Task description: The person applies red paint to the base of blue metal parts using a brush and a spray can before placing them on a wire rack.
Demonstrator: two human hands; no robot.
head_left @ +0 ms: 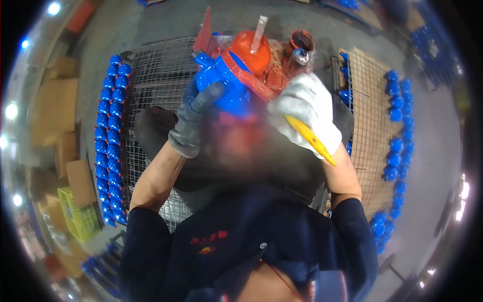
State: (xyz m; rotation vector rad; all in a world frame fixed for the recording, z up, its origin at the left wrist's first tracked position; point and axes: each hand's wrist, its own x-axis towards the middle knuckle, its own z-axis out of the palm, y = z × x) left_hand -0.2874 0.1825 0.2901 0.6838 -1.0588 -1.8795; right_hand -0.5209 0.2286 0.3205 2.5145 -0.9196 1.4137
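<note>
One glossy blue casting [231, 93], between your hands, fingers of your left hand [193, 118] clamped on its side; likely heavy, rigid, slippery, best gripped round its body. One yellow-handled tool [309, 139], clasped in your right hand [306, 103].

Workshop with rows of blue parts [115, 136]

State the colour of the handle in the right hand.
The handle is yellow, best seen in the head view.

Brown cardboard boxes [55, 110] and a yellow crate [79, 214] sit well left of the left fingers [209, 94], while a wire-mesh panel [371, 131] lies to the right of the right fingers [283, 106]
</note>
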